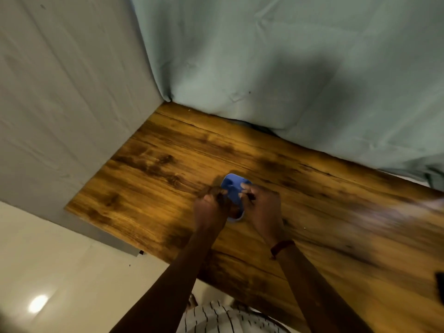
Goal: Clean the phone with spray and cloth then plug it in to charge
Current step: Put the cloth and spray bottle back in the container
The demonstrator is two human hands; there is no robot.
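**Striped shirt (228, 318) at near edge; phone (234, 188) gripped in both hands**

**1. Layout, left to right**
- Tiled floor (48, 272) lies at the lower left, with a pale sheet (60, 104) hanging above it.
- The worktop (156, 176) runs from centre to the right edge. A green curtain (288, 68) hangs behind it.
- The left hand (211, 207) has its fingers curled round the left edge of the phone.
- The phone is blue, back face up, with the camera cluster toward the far end. It sits low over the worktop; whether it touches the surface cannot be told.
- The right hand (262, 207) grips the right edge of the phone. A small dark item shows at its fingertips, too blurred to identify.
- A red band (282, 247) sits on the right wrist.
- A dark object (440, 287) is cut off at the right edge of the view.

**2. Task status**
- No spray bottle, cloth, charger or cable can be identified in view.
- Whether cleaning is complete cannot be confirmed.
- No cable is seen at the phone, so charging is judged not yet done.
- The two-handed grip suggests handling between steps, possibly preparation for plugging in.

**3. Markings**
- No brand, label or writing is legible. The area around the hands is motion-blurred.
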